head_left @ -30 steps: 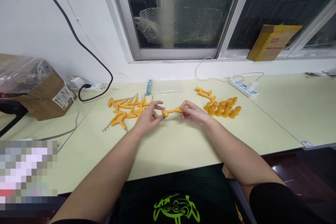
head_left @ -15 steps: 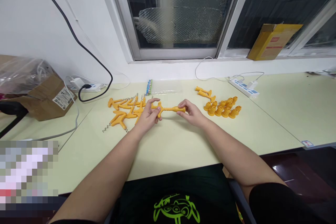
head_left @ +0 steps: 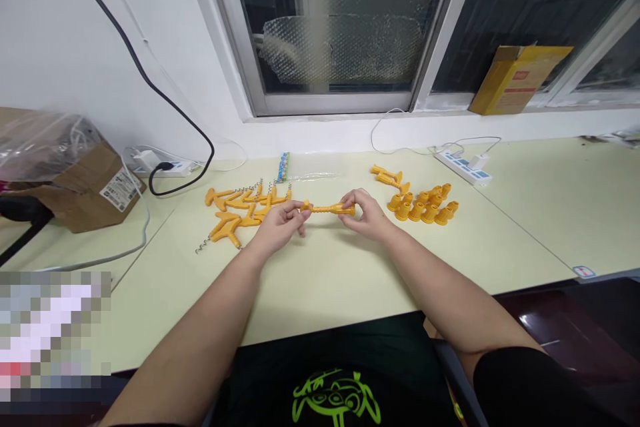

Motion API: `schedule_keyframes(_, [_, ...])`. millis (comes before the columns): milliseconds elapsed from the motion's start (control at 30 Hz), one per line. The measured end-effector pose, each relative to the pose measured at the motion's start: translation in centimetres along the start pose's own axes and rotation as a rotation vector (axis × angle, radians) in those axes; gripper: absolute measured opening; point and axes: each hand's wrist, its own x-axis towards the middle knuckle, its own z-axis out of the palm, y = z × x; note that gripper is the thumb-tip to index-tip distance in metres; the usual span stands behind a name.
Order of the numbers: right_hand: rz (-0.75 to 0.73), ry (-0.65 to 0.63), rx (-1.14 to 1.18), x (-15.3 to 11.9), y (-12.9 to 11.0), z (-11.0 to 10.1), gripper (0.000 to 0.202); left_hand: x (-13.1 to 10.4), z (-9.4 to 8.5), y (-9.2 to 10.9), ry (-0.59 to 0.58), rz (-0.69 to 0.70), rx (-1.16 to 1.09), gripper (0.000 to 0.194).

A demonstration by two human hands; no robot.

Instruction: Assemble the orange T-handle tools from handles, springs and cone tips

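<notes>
A yellow corkscrew (head_left: 320, 209) lies level between my two hands, above the table. My left hand (head_left: 280, 225) pinches its T-shaped handle, which is seen nearly end-on. At the other end, my right hand (head_left: 367, 215) has its thumb and fingers closed round the yellow bell-shaped sleeve (head_left: 341, 209). The ridged shaft enters the sleeve's narrow end, and the metal spiral is out of sight. Beside my left hand lies a pile of loose T-handled corkscrews (head_left: 227, 228) with bare spirals. Right of my right hand stand several yellow sleeves (head_left: 416, 211).
Two corkscrews joined with sleeves (head_left: 387, 177) lie behind the standing sleeves. A clear plastic bag (head_left: 315, 167) is flat at the back. Power strips (head_left: 463, 167) and cables run along the wall. An open cardboard box (head_left: 95, 180) stands at left.
The T-handle has turned about the shaft, from crossbar showing lengthwise to nearly end-on. My left fingers have curled round it, and my right fingers have shifted slightly on the sleeve.
</notes>
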Motion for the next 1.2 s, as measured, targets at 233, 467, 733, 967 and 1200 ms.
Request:
schedule_keyframes(233, [-0.021, 0.038, -0.223, 0.3, -0.4, -0.9, 0.011, 1.0, -1.3, -0.4, 0.295, 0.054, -0.214, 0.038])
schedule_keyframes(467, [0.242, 0.025, -0.336, 0.0, 1.7, -2.4, 0.038, 1.3, -4.5, 0.7, 0.511, 0.089, -0.323, 0.050])
schedule_keyframes(733, [0.522, -0.037, -0.573, 0.0, 2.6, -4.8, 0.023, 0.4, -10.1, -0.5, 0.555, -0.210, 0.698, 0.056])
schedule_keyframes(967, [0.772, -0.179, -0.703, 0.2, 1.9, -4.4, 0.021, 0.7, -10.9, -1.2, 0.416, -0.406, 0.915, 0.054])
schedule_keyframes(1200, [0.673, -0.112, -0.750, 0.0, 1.9, -4.9, 0.028, 0.7, -10.6, -0.9, 0.433, -0.428, 0.969, 0.051])
